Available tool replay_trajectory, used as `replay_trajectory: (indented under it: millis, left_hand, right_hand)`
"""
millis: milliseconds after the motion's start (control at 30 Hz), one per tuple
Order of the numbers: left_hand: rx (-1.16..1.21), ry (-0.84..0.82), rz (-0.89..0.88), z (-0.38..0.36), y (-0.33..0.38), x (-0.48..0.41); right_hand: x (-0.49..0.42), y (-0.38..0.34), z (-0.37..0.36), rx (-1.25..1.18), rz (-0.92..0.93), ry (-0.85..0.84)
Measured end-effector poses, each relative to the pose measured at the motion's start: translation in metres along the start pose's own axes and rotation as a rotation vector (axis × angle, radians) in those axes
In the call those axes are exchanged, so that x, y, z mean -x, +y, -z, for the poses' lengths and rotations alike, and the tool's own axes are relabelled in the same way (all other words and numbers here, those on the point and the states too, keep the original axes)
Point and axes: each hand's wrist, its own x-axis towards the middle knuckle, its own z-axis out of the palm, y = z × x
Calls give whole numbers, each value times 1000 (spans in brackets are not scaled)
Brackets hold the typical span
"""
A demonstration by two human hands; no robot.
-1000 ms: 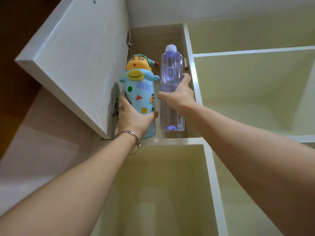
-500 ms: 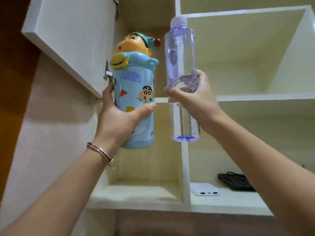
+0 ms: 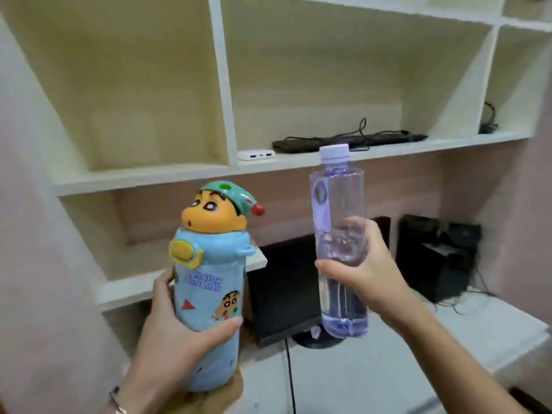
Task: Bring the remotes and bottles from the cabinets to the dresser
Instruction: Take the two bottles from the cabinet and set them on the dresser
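Soft, even indoor light fills the frame, brightest on the cream shelving (image 3: 328, 85) in the upper half. Shadow pools beneath its lower boards at centre left. The clear bottle (image 3: 340, 204) glints violet. Motion blur softens everything; straight edges bow near the borders.

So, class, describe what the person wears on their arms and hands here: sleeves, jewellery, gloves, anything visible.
Both forearms are bare, with no sleeve in view. The left hand and right hand wear no gloves. A thin metal bangle circles the left wrist near the bottom edge; the right wrist carries nothing that shows. No ring can be made out.
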Motion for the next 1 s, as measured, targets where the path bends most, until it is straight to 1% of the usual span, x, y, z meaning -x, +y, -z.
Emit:
replay_trajectory:
  millis: [200,300,367,533,633,733,833,933,1000]
  left_hand:
    - [-12,-321,231,-50,-77,105]
    - [-21,-461,358,-87,-100,151]
    - [8,-556,375,-115,-115,175]
    - [-13,-806,395,-196,-122,235]
    - [-66,-973,421,-241,-115,280]
    - [-114,-1165,354,-282,-98,328]
    - [-119,-1335,282,-322,-77,375]
    - [-111,-1477,238,-357,-56,420]
    - [-118,-1525,209,-379,-43,446]
  right_hand:
    - [156,88,40,122,-377,198]
    - [235,110,69,161,-541,352]
    - [282,119,90,189,-641,445]
    - [400,124,140,261,-861,776]
    - [464,115,163,270,-941,990]
    - [530,103,183,253,-1050,1204]
    - [591,89,202,221,-1107,1407]
    - [641,71,213,195,-1171,1545]
    - [671,61,220,194,-1203,1615]
